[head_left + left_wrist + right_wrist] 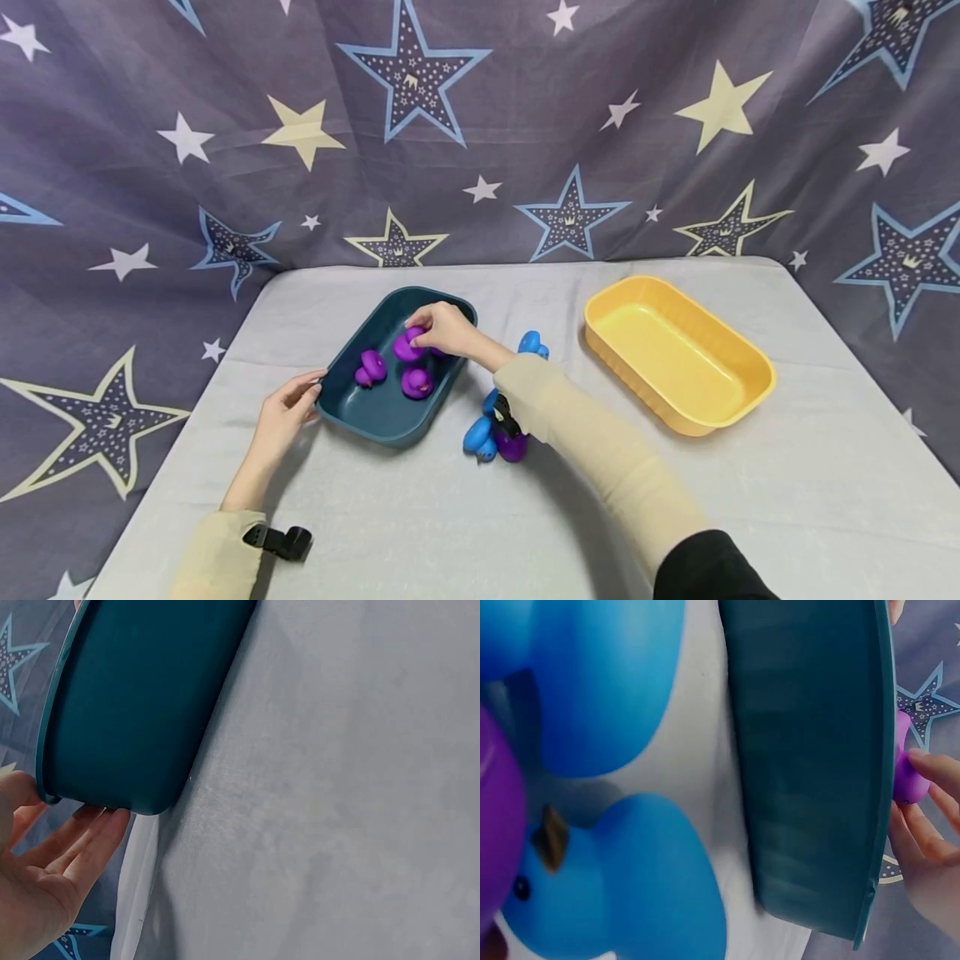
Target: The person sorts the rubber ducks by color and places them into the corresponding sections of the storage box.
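Note:
My right hand (446, 329) reaches over the far rim area of a dark teal bin (363, 417) and pinches a purple rubber duck (407, 348) between thumb and fingers, inside the bin. In the right wrist view this purple duck (911, 780) shows just past the bin's rim. Two more purple ducks, one at the left (371, 367) and one nearer me (417, 382), lie in the bin; another purple piece is partly hidden under my hand. My left hand (281, 417) holds the bin's left corner, thumb at the rim and fingers against the outer wall (112, 750).
Beneath my right forearm, several blue ducks (477, 435) and a purple duck (512, 446) sit on the pale cloth, partly hidden by the sleeve and wrist camera. A yellow bin (678, 342) stands to the right. A star-patterned curtain (480, 125) hangs behind the table.

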